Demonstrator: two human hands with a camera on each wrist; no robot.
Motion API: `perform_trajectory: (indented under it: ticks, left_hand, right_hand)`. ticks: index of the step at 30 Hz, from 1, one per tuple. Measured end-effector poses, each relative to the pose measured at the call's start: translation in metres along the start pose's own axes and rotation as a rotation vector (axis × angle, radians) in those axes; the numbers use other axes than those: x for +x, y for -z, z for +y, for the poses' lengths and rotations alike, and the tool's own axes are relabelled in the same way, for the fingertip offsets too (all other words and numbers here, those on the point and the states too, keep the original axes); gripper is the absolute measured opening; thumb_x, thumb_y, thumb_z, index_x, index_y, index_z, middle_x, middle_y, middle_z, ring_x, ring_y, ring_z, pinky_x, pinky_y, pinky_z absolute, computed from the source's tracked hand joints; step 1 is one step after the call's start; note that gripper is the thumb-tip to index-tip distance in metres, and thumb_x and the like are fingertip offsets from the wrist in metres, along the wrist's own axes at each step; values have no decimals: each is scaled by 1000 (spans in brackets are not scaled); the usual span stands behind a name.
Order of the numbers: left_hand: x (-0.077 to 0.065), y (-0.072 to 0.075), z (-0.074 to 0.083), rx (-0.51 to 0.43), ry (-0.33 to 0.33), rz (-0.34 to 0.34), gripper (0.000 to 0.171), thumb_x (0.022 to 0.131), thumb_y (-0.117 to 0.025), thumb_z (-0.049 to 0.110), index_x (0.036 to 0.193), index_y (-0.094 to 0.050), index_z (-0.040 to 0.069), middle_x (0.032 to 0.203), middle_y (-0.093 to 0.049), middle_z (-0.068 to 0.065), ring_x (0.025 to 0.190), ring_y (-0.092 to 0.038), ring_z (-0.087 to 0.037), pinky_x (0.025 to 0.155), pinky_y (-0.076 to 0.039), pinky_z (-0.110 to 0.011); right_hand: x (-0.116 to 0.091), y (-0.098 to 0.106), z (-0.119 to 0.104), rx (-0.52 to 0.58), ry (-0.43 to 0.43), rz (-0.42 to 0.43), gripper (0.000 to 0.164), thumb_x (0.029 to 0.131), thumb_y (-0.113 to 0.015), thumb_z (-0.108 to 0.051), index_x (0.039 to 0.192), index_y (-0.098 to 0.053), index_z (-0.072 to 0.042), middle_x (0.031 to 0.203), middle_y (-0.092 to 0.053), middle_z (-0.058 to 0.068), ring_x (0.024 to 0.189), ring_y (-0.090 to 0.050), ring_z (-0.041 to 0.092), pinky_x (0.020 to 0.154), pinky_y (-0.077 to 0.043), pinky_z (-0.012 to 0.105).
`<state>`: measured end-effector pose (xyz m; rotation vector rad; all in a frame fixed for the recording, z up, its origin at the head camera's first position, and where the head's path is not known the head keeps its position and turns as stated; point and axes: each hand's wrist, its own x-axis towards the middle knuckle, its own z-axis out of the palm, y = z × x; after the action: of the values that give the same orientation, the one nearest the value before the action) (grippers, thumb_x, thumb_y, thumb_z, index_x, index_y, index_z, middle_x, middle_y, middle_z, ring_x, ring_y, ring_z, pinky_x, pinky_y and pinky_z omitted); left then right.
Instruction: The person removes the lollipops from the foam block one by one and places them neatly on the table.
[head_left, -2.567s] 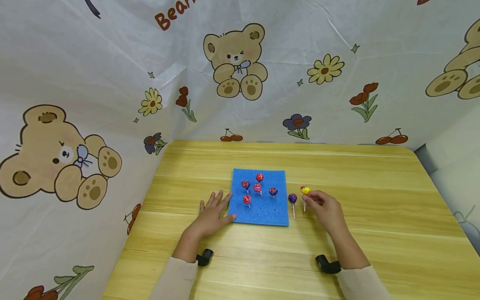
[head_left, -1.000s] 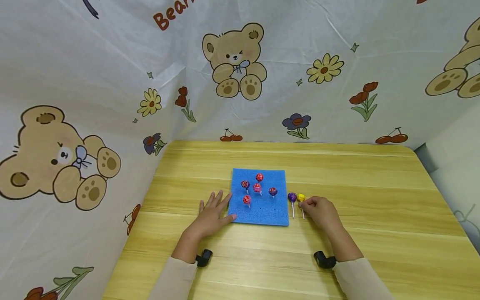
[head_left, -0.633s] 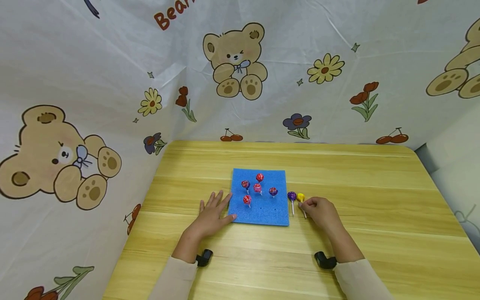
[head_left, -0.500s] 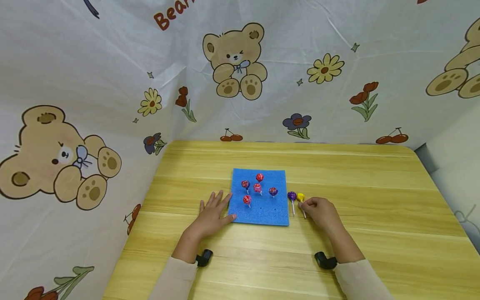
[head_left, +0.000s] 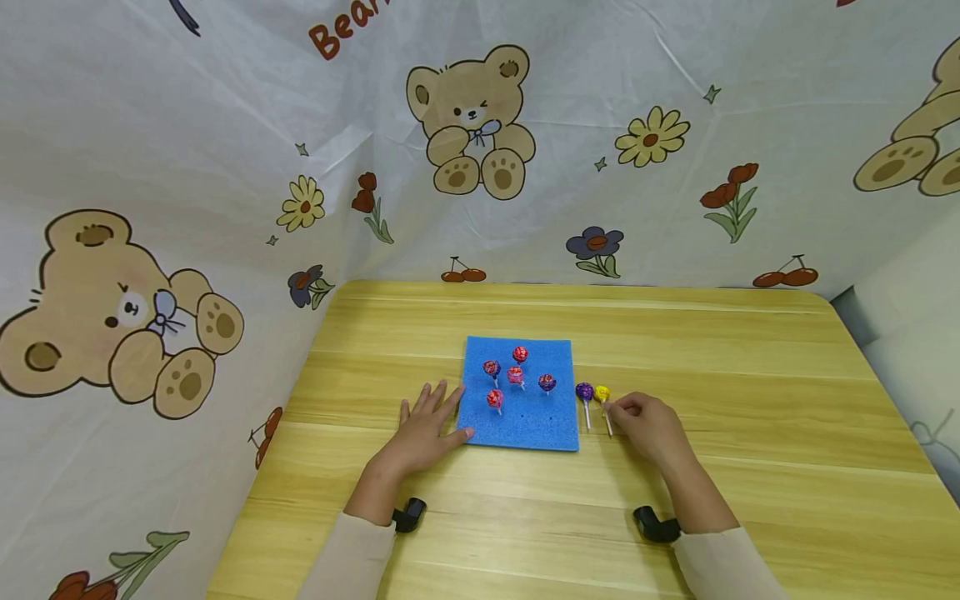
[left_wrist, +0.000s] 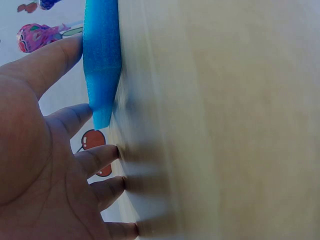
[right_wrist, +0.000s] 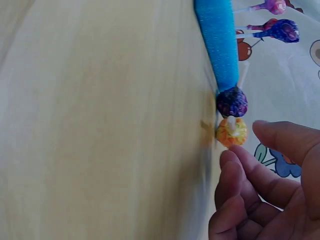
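Note:
My left hand (head_left: pixel 420 433) lies with fingers spread at the left edge of a blue foam block (head_left: pixel 517 433); its thumb and index finger touch the foam, and the other fingertips rest on the table. Beside the block's right edge, a purple-wrapped lollipop (head_left: pixel 584 392) and a yellow-wrapped lollipop (head_left: pixel 602 393) lie side by side on the table, sticks toward me. My right hand (head_left: pixel 648 425) is just right of the yellow one. In the right wrist view its thumb (right_wrist: pixel 280 135) and loosely bent index finger stand apart, with nothing pinched between them.
Several wrapped lollipops stand upright in the foam, among them a red one (head_left: pixel 520 355), a pink one (head_left: pixel 515 376) and a dark one (head_left: pixel 547 382). Small holes show in the foam's front part. A bear-print cloth (head_left: pixel 525 233) hangs behind the wooden table (head_left: pixel 720 350).
My right hand brought the yellow lollipop left and laid it beside the purple one, then let go and drew back slightly right. The purple one shifted slightly. My left hand stayed put.

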<state>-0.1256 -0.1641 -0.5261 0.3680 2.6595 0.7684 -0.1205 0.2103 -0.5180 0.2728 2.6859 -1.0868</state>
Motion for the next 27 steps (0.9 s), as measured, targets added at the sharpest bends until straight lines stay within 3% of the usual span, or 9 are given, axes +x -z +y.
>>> perform_trajectory:
  ticks: [9,12,16,21,27]
  left_hand:
    - [1,-2,-2,1,3,-2,77,99,-58,53,163,-23,28,172,-11,-10,159,2,-38,120,7,-72]
    - [1,-2,-2,-1,3,-4,77,99,-58,53,163,-23,28,172,-11,-10,159,2,-37,120,7,-72]
    - [1,-2,-2,2,1,-4,78,99,-58,53,163,-22,28,172,-10,-10,159,3,-37,120,7,-72]
    - [2,-2,-2,7,4,-1,78,99,-58,53,163,-21,29,172,-10,-10,159,3,-37,120,7,-72]
    - [2,-1,-2,3,6,-2,77,99,-58,53,163,-22,29,172,-10,-10,159,3,-37,120,7,-72]
  right_hand:
    - [0,0,-1,122,85,120,39,103,-58,-38,125,-66,-6,115,-70,14,103,-66,28,84,-55,35]
    - [-2,-2,0,166,136,155,41,102,-59,-40,129,-66,-9,117,-71,11,105,-67,22,87,-56,26]
    - [-4,-4,-1,232,199,186,41,101,-61,-39,129,-67,-9,116,-71,8,97,-63,3,81,-50,9]
    - [-6,-7,-8,292,237,176,39,100,-64,-37,127,-68,-8,114,-72,9,92,-60,-9,79,-51,8]
    - [-9,-12,-19,316,243,147,36,99,-66,-35,123,-70,-9,113,-74,9,94,-63,-2,81,-52,11]
